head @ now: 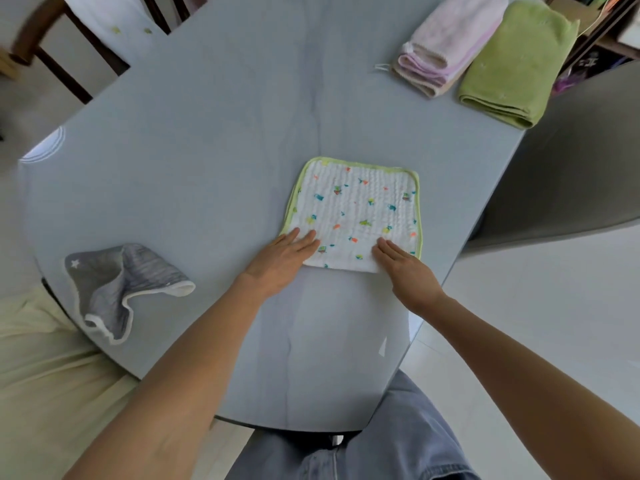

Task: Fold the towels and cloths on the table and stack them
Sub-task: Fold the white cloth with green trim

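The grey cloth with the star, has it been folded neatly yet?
No, the grey cloth lies crumpled near the table edge, untouched by either hand.

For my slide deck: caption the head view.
Both hands, left and right, press flat on a printed cloth; a grey cloth lies unfolded.

Both forearms bare, reaching fwd from bottom of view, converging toward centre. L hand (282, 258) lies flat, palm down, fingers straight and close together, pointing up-right; fingertips rest on cloth (356, 213) at its near-left corner, rest of hand off it. R hand (405, 268) also flat, palm down, fingers straight, pointing up-left, tips pressing near edge of cloth toward its right side. Wrists straight, in line w/ forearms. Hands apart, w/ a gap between them. Neither hand grips anything.
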Available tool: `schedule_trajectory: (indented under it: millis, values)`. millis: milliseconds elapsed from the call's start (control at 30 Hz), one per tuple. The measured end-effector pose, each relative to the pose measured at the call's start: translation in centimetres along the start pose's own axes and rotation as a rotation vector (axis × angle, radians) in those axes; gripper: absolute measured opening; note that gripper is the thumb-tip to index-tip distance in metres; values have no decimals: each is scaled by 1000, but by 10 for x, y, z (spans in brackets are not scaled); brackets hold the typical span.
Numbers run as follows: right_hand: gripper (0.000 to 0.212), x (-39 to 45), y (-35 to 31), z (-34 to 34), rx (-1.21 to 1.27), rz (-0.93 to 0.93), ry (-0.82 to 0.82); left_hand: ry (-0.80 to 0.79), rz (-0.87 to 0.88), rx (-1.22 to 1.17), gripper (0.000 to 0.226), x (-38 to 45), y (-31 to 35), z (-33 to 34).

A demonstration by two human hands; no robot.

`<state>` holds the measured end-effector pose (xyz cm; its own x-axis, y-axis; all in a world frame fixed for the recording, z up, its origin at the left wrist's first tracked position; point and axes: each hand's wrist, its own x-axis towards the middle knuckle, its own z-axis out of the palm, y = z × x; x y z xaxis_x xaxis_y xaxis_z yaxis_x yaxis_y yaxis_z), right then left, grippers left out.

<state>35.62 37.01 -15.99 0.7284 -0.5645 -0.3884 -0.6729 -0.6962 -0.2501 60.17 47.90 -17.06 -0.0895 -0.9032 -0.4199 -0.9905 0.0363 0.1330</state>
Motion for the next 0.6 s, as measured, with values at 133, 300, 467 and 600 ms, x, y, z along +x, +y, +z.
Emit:
schedule_trajectory:
  millis: [133,300,467,600]
  values:
    - [79,-11,3,-16,115,-2,-253,-274,-10,-89,47,-27,9,-20]
    - [32,-16,8,-41,202,5,-292,-397,-43,-398,38,-40,5,-47]
    - [13,-13,20,-62,624,180,83,-6,-288,-600,27,-32,-4,-56]
    - [16,-5,21,-58,894,317,207,224,-409,-725,23,-18,3,-54]
